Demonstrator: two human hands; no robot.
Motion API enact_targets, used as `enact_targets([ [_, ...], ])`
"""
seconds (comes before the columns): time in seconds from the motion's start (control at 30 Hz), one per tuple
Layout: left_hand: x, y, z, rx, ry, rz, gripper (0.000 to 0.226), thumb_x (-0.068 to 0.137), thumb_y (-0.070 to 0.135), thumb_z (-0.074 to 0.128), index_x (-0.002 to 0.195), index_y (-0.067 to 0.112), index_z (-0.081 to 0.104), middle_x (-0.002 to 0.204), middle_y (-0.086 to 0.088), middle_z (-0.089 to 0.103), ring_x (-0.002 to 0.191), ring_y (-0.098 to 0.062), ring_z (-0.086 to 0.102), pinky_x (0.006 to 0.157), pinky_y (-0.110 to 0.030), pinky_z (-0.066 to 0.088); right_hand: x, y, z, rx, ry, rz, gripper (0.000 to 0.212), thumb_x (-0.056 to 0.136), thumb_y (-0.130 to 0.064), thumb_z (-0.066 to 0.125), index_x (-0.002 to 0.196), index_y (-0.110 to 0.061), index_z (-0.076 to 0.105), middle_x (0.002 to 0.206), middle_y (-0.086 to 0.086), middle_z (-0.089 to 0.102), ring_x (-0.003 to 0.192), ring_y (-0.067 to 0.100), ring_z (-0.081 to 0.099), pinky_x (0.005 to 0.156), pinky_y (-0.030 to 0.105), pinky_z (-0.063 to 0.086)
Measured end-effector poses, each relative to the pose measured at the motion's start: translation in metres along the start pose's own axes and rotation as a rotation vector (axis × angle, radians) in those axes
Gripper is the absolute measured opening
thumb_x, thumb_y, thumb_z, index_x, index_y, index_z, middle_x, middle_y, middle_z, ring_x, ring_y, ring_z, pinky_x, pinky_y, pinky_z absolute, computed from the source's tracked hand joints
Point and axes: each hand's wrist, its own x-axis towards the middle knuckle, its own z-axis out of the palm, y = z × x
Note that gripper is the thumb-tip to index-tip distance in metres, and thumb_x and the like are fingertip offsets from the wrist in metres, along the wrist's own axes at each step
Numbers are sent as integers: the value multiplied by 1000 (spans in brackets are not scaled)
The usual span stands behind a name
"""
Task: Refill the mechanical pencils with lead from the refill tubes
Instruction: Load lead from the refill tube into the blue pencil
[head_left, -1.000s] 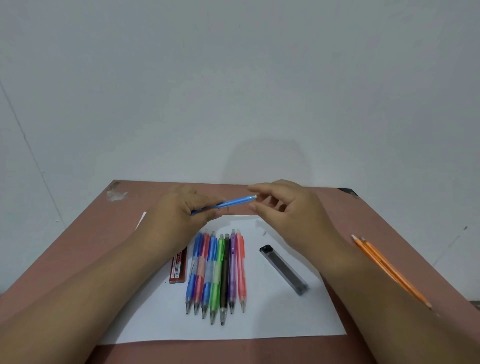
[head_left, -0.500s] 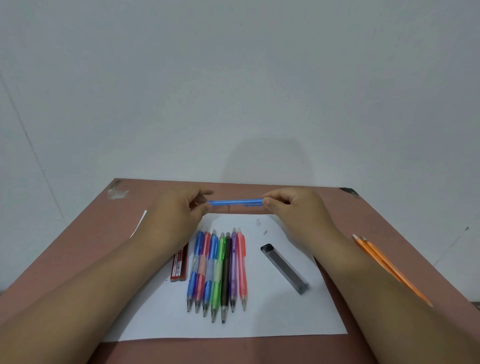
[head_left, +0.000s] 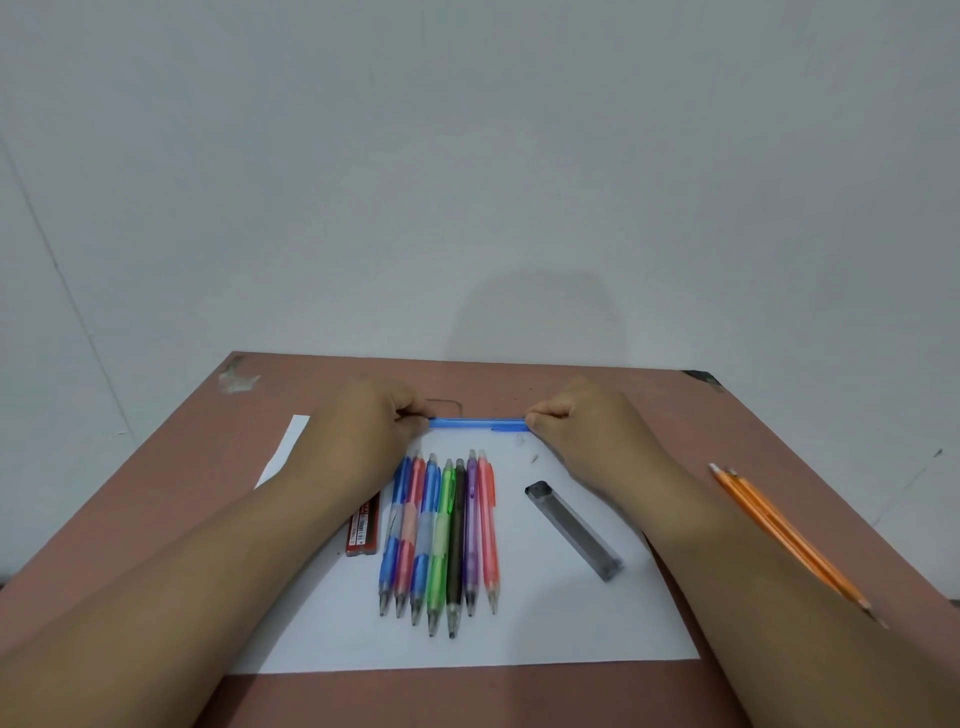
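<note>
A blue mechanical pencil (head_left: 475, 423) lies level along the far edge of the white paper (head_left: 545, 618). My left hand (head_left: 363, 426) pinches its left end and my right hand (head_left: 582, 421) pinches its right end. Several coloured mechanical pencils (head_left: 441, 540) lie side by side on the paper, tips toward me. A red lead refill tube (head_left: 363, 530) lies left of them, partly under my left forearm. A clear grey lead refill tube (head_left: 574, 530) lies slanted to their right. Two tiny white bits (head_left: 527, 449) sit on the paper near my right hand.
Two orange wooden pencils (head_left: 779, 530) lie slanted on the brown table (head_left: 727, 415) at the right, next to my right forearm. A pale wall rises just behind the table's far edge.
Both hands have lowered the blue pencil from the air to the far edge of the paper and moved apart to its two ends. The pencil has turned level.
</note>
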Motion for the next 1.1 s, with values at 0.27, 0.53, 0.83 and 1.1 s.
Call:
enact_targets([
  [0.27, 0, 2, -2, 24, -20, -23, 17, 99, 35, 60, 110, 29, 71, 91, 13, 66, 74, -2, 64, 52, -13, 41, -5, -2, -8, 59, 11, 13, 24, 97, -27, 60, 107, -9, 73, 104, 6, 74, 98, 24, 68, 80, 42, 59],
  [0.53, -4, 3, -6, -75, 16, -26, 23, 97, 42, 61, 116, 30, 67, 88, 14, 68, 71, -6, 68, 50, -17, 51, -21, -18, -44, -54, -162, -38, 25, 79, -44, 81, 71, -24, 70, 69, -19, 66, 66, 2, 59, 63, 22, 48],
  [0.83, -8, 10, -10, -93, 72, 13, 27, 96, 44, 62, 120, 34, 67, 100, 16, 65, 84, -1, 63, 48, -9, 42, -32, -26, -52, -235, -440, 30, 42, 62, -55, 89, 81, -22, 70, 63, -16, 61, 62, 5, 53, 60, 25, 43],
  [1.1, -20, 20, -14, -54, 115, 297, 21, 91, 46, 66, 110, 37, 72, 98, 22, 65, 103, -1, 55, 86, -28, 49, -32, -25, -49, -67, -358, 14, 19, 74, -37, 83, 79, -22, 73, 61, -19, 63, 59, -1, 55, 62, 22, 47],
])
